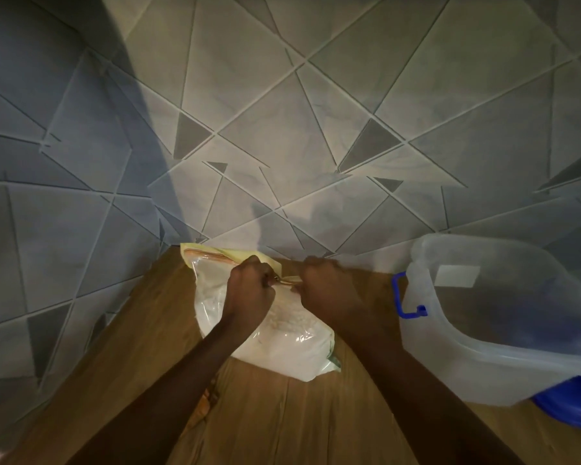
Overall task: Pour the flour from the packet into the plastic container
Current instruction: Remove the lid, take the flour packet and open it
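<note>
Both hands are pinching the top edge of the flour packet [275, 344] sitting on the desk [282, 424], left hand [249, 293] and right hand [329, 290] close together, with the open plastic container [503, 360] just off the right hand's side, so that's the nearer arm for tipping.

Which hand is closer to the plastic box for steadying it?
Right, probably. The right hand is nearer the plastic container; the left hand is across the flour packet. Both pinch its top.
</note>
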Available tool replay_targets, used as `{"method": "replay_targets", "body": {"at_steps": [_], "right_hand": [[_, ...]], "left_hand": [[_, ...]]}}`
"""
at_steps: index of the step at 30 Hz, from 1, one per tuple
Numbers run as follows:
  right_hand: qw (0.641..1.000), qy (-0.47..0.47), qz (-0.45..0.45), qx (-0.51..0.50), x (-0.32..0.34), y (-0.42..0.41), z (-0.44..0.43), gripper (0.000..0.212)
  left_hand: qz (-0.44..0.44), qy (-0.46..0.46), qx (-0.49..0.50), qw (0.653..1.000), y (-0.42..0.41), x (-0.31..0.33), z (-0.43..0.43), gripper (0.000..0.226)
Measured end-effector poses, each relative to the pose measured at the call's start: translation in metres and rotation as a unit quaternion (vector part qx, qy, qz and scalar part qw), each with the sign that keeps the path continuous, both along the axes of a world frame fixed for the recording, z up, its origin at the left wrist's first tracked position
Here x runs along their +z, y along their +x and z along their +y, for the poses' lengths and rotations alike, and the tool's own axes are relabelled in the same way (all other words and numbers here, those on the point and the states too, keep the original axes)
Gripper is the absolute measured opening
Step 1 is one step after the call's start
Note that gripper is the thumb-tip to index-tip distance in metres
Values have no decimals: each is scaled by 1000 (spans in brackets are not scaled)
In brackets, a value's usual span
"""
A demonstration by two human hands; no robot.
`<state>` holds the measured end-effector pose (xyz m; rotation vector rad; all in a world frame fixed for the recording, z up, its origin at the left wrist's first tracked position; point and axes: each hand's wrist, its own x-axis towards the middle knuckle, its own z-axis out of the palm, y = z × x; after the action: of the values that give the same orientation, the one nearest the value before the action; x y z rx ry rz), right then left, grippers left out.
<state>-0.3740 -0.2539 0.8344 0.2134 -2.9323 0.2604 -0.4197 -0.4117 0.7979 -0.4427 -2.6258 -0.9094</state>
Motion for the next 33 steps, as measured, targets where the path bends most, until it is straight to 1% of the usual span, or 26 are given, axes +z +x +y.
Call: {"method": "replay_targets", "body": {"at_steps": [3, 7, 10, 14, 18, 22, 24, 26, 29, 31, 33], "right_hand": [[999, 14, -44, -12, 5, -7, -9, 22], [998, -11, -53, -34, 0, -6, -5, 19], [998, -37, -48, -37, -6, -7, 3, 13], [996, -55, -52, -36, -13, -10, 9, 12], [994, -79, -55, -46, -17, -12, 10, 14], [993, -89, -59, -55, -19, -13, 13, 13], [992, -93, -59, -55, -19, -13, 13, 13], [993, -93, -53, -50, -20, -15, 14, 11], [993, -93, -54, -41, -21, -18, 15, 9], [994, -91, -50, -31, -21, -20, 15, 5], [995, -80, -48, -27, -21, -23, 16, 6]], "left_hand": [[-8, 8, 9, 1000, 2, 1, 1, 18], [-28, 5, 33, 999, -3, 2, -1, 14], [-29, -57, 65, 996, -8, 9, -8, 13], [-38, -131, 117, 984, -23, 19, -36, 17], [-55, -163, 129, 977, -35, 29, -69, 12], [-62, -191, 173, 964, -63, 33, -101, 18], [-64, -181, 207, 959, -73, 34, -113, 22], [-55, -162, 235, 957, -80, 32, -123, 20], [-67, -131, 268, 952, -86, 28, -134, 18], [-83, -95, 272, 954, -90, 24, -141, 17], [-86, -41, 239, 966, -94, 19, -147, 12]]}}
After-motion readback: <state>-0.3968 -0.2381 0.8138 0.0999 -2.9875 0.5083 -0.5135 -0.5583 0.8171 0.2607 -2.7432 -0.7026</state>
